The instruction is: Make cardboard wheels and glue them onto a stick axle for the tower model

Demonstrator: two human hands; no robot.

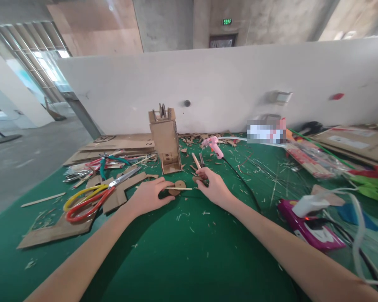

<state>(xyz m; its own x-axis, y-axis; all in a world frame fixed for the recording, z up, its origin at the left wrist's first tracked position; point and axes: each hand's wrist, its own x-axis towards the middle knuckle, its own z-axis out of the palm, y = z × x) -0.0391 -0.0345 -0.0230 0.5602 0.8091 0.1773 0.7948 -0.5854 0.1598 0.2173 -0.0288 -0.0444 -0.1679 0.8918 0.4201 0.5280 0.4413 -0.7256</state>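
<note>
Low over the table, my left hand (153, 196) curls its thumb and fingers around the near edge of a round cardboard disc (180, 184). A thin wooden stick (185, 188) lies across that disc and points right. My right hand (213, 185) pinches a small brown cardboard piece (196, 178), partly hidden by the fingers. Just beyond those fingers are a pale, pen-like rod (195, 160) and a dark, narrow tool (202, 159). Behind the hands stands an upright cardboard structure (165, 142) with small wheel-like parts on top.
Orange-and-yellow scissors (88, 204) rest on cardboard scraps at left, near teal-handled pliers (103, 167). A pink glue gun (214, 147) stands at the back, its black cord running right. A magenta power strip (318, 235) with plugs sits right. Shavings litter the green table (189, 260).
</note>
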